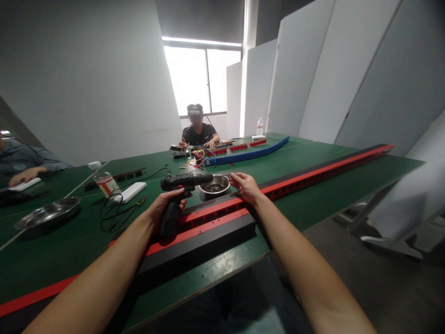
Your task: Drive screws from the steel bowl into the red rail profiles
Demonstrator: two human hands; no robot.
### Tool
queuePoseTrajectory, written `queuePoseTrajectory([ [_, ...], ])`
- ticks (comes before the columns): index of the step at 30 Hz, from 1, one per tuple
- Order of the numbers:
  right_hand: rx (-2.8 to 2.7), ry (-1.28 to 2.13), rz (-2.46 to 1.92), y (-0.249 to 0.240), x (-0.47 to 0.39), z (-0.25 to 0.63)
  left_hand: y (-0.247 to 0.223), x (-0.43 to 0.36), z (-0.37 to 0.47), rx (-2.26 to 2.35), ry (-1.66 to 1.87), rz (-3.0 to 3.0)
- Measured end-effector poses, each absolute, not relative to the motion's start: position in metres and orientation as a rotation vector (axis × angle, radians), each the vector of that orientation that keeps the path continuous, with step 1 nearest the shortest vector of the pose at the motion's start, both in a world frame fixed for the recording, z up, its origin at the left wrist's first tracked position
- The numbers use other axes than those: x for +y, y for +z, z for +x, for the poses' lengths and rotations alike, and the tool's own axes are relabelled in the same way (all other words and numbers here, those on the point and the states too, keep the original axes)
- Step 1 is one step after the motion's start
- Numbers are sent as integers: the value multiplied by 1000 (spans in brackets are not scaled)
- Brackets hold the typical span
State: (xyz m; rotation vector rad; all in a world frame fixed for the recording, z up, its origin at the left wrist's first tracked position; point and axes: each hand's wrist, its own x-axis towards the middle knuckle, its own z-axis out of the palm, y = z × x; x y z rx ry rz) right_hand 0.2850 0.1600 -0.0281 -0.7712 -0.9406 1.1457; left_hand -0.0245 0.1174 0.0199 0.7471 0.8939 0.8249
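A black cordless drill (pixel 187 181) is in my left hand (pixel 166 203), whose fingers wrap its grip. It points right, toward my right hand (pixel 246 184). The thumb and fingers of that hand are pinched together by the drill's tip; whatever small piece they hold is too small to make out. Just behind them stands a metal bowl (pixel 205 190) of small dark pieces, probably screws. Below both hands lies a long red and black rail (pixel 306 177) with a row of slots. A shorter red and black piece (pixel 215 226) lies along its near side.
Left on the green table (pixel 313 208) are a metal dish (pixel 52 214), a bottle (pixel 105 182), a white block (pixel 131 192) and black cables (pixel 113 218). Farther back lie coloured wires (pixel 196 157) and a blue curved strip (pixel 250 151). One person (pixel 200 134) sits opposite, another's hand (pixel 26 176) rests left.
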Motion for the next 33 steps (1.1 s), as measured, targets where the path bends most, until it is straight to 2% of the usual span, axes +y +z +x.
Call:
queuePoseTrajectory([
  [33,-1049,1005,-893,-31,162,283,23,115,-21,934,809,782],
])
